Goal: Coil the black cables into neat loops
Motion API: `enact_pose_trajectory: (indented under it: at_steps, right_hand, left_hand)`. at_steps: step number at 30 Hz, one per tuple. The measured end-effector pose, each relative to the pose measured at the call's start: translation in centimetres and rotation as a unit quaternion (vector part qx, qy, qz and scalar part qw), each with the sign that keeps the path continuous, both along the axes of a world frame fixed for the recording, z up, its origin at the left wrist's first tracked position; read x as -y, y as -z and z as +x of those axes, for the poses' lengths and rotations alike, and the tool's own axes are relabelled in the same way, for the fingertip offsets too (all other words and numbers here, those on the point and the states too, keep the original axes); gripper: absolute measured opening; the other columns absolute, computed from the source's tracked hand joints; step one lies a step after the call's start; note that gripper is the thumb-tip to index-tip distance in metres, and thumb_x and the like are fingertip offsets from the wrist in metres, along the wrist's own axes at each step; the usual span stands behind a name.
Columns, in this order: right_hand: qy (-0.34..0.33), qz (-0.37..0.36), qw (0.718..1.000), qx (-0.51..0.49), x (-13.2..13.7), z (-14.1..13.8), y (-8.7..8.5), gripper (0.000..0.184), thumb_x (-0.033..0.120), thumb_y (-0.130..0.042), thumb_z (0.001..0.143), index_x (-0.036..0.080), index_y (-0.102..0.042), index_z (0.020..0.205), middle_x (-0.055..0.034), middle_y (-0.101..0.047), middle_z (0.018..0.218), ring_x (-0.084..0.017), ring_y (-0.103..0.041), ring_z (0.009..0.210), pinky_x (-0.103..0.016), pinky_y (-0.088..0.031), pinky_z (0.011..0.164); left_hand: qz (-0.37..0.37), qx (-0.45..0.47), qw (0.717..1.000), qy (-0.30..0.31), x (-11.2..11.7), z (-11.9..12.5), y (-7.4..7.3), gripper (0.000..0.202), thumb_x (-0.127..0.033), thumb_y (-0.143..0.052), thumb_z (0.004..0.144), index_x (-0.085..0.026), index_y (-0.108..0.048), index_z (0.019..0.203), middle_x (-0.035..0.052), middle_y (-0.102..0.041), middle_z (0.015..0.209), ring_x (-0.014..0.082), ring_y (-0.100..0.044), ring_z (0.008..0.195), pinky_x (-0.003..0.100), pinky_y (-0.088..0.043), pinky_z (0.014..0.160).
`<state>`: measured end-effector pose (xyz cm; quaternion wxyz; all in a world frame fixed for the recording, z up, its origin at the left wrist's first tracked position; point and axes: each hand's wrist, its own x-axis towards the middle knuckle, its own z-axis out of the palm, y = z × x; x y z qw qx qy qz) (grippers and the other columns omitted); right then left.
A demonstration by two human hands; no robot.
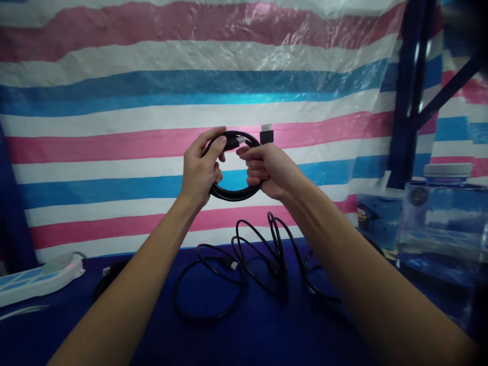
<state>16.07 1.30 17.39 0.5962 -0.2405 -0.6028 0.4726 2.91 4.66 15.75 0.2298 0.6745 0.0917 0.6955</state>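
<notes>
1. Striped sheet [95, 150], pink/blue/wht, shiny nr top: bkgd, behind L hand [199, 170] & R hand [272, 170].
2. Dk blue tabletop [263, 333]: below both.
3. Wht/blue power strip [49, 287] w/ red light: low, far L of L hand.
4. Thin wht cord [26, 310]: same side, just below strip.
5. Clear container [442, 218] w/ wht lid [447, 170]: well R of R hand.
6. Blue printed pkt [377, 211], cartoon fig.: betw. R hand & container.
7. Dk blue post [414, 91] w/ diag. brace [452, 87]: R of & above R hand.

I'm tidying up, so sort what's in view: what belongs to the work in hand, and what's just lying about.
Work in hand:
- coiled black cable, in the left hand and right hand
- loose black cables, probably

Lying about, it seems:
- white power strip
- clear container
- blue printed pack
</notes>
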Motion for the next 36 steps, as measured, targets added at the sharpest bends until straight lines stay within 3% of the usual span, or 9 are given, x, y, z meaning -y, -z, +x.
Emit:
enact_pose_trajectory:
  at_steps: [3, 10, 14, 17, 22, 24, 29, 33, 36]
  right_hand:
    - [-0.004, 0.01, 1.0, 0.001, 0.4, 0.2, -0.3, 0.011, 0.005, -0.049, 0.072, 0.016, -0.045, 0.068, 0.0106, -0.013, 0.045, -0.004, -0.007, 0.039, -0.017, -0.016, 0.034]
    - [-0.012, 0.026, 1.0, 0.007, 0.5, 0.4, -0.4, 0.011, 0.005, -0.05, 0.072, 0.015, -0.046, 0.068, 0.0101, -0.014, 0.046, -0.004, -0.008, 0.04, -0.017, -0.015, 0.034]
    - [-0.002, 0.025, 1.0, -0.005, 0.4, 0.2, -0.4, 0.014, 0.005, -0.049, 0.072, 0.014, -0.052, 0.083, 0.0104, -0.016, 0.047, -0.004, -0.008, 0.04, -0.017, -0.016, 0.034]
    - [0.015, 0.028, 0.999, 0.003, 0.3, 0.6, -0.4, 0.014, 0.005, -0.05, 0.072, 0.014, -0.052, 0.083, 0.0106, -0.016, 0.046, -0.004, -0.009, 0.039, -0.017, -0.018, 0.035]
    - [0.054, 0.111, 0.987, 0.101, 0.6, 0.8, -0.3, 0.006, 0.01, -0.053, 0.075, 0.014, -0.053, 0.079, 0.009, -0.025, 0.045, -0.003, -0.02, 0.035, -0.019, -0.025, 0.035]
    - [0.07, 0.153, 0.975, 0.145, 0.9, 0.4, -0.3, 0.004, 0.01, -0.054, 0.075, 0.015, -0.052, 0.075, 0.0076, -0.03, 0.047, -0.003, -0.025, 0.035, -0.02, -0.03, 0.036]
    - [0.122, 0.162, 0.963, 0.178, 1.2, 0.1, -0.3, 0.013, 0.011, -0.05, 0.076, 0.016, -0.046, 0.065, 0.0045, -0.035, 0.051, -0.004, -0.029, 0.036, -0.021, -0.033, 0.034]
    - [0.105, 0.157, 0.957, 0.222, 0.9, 0.9, -0.2, 0.013, 0.01, -0.051, 0.072, 0.016, -0.045, 0.062, 0.0019, -0.038, 0.053, -0.005, -0.032, 0.038, -0.021, -0.031, 0.033]
    - [0.125, 0.167, 0.951, 0.23, 0.7, 1.2, -0.2, 0.01, 0.011, -0.054, 0.071, 0.015, -0.049, 0.064, -0.0015, -0.045, 0.056, -0.007, -0.039, 0.041, -0.022, -0.03, 0.035]
  left_hand:
    - [0.012, 0.007, 1.0, -0.014, 0.8, -0.1, -0.4, 0.038, -0.033, -0.062, 0.079, -0.029, -0.049, 0.114, -0.0046, -0.052, 0.069, 0.0013, -0.036, 0.032, 0.017, -0.029, 0.033]
    - [-0.023, -0.02, 0.999, 0.032, 1.6, -0.4, -0.8, 0.052, -0.014, -0.06, 0.073, -0.032, -0.039, 0.117, -0.0033, -0.058, 0.081, -0.0002, -0.03, 0.034, 0.016, -0.028, 0.033]
    - [-0.014, 0.012, 0.999, -0.028, 1.3, -0.2, -0.7, 0.052, -0.022, -0.063, 0.074, -0.032, -0.038, 0.119, -0.0027, -0.058, 0.086, 0.0012, -0.035, 0.037, 0.017, -0.031, 0.035]
    - [-0.016, -0.018, 0.997, -0.067, 1.3, -0.2, -0.9, 0.054, -0.027, -0.069, 0.07, -0.028, -0.044, 0.118, -0.0012, -0.057, 0.087, 0.0026, -0.042, 0.041, 0.017, -0.035, 0.037]
    - [-0.14, -0.076, 0.987, 0.03, 1.2, -0.7, -1.1, 0.026, -0.022, -0.065, 0.07, -0.017, -0.053, 0.093, -0.0018, -0.051, 0.073, 0.0006, -0.033, 0.039, 0.016, -0.032, 0.036]
    - [-0.147, -0.055, 0.987, 0.018, 1.0, -0.8, -1.0, 0.021, -0.022, -0.064, 0.071, -0.016, -0.052, 0.086, -0.0023, -0.049, 0.071, 0.0, -0.031, 0.038, 0.015, -0.028, 0.034]
    - [-0.109, -0.078, 0.991, 0.008, 1.1, -1.0, -1.0, 0.026, -0.025, -0.062, 0.073, -0.019, -0.052, 0.097, 0.0, -0.056, 0.079, 0.0011, -0.035, 0.037, 0.017, -0.03, 0.033]
    - [-0.154, -0.175, 0.969, 0.079, 1.9, -1.3, -1.4, 0.027, -0.026, -0.065, 0.073, -0.02, -0.054, 0.097, -0.001, -0.054, 0.076, 0.0006, -0.036, 0.036, 0.015, -0.03, 0.033]
    - [-0.202, -0.16, 0.957, 0.133, 2.3, -1.3, -1.5, 0.019, -0.023, -0.065, 0.073, -0.018, -0.055, 0.088, -0.0042, -0.046, 0.066, -0.0027, -0.028, 0.034, 0.012, -0.021, 0.031]
